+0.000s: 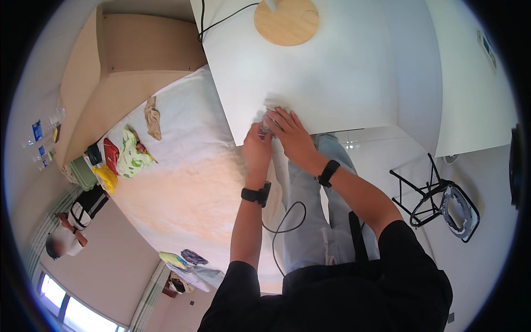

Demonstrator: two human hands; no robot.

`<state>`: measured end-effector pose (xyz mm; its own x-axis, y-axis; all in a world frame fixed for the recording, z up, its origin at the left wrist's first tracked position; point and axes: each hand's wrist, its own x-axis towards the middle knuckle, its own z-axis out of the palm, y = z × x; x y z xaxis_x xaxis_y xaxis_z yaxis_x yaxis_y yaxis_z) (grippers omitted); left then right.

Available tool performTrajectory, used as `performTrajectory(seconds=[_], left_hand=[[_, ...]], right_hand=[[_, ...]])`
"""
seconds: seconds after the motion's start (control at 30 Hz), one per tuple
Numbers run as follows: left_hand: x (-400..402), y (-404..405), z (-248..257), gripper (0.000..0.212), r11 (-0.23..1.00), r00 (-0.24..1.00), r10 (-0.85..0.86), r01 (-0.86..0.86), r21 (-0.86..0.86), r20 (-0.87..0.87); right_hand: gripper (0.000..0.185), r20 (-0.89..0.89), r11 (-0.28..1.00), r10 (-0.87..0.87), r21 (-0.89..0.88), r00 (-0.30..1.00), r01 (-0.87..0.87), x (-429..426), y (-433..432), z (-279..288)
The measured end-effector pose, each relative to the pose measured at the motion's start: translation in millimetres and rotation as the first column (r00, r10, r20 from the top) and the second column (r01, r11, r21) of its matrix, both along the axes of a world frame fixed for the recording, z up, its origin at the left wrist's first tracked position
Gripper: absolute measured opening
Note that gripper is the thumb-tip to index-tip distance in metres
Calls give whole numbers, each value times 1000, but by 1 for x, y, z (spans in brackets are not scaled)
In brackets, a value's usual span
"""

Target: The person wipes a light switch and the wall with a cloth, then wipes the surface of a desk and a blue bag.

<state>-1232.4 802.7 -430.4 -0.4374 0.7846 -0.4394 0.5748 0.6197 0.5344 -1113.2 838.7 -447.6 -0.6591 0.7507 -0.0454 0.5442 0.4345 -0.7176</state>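
A crumpled pale grey cloth (274,103) lies bunched near the front left edge of a white tabletop (332,79). My right hand (292,135) rests over it, the fingers bent down onto the fabric. Beside it, my left hand (257,145) is curled, its thumb and fingers pinching the near left end of the cloth. Part of the cloth is hidden beneath both hands. Farther back on the tabletop stands a round wooden base (286,23) with a pale stem.
A bed (186,186) adjoins the table's left side, with a beige cloth item (152,118) and a green-patterned bag (132,155) on it. A black folding stool (439,199) is at right. A dark cable (274,240) loops before my legs. Another person (68,238) is far left.
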Motion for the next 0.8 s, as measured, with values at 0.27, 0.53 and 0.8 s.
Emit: performTrajectory(seconds=[0.27,0.53,0.8], left_hand=[[34,73,-6,22,958,975,-163,193,211,-148],[114,79,-4,20,919,932,-362,352,179,25],[82,3,-10,22,946,980,-197,198,258,-30]], right_hand=[[27,-13,970,-206,132,978,206,29,73,-1],[34,183,889,-444,-30,877,456,114,52,13],[30,17,948,-307,-82,951,308,83,9,14]])
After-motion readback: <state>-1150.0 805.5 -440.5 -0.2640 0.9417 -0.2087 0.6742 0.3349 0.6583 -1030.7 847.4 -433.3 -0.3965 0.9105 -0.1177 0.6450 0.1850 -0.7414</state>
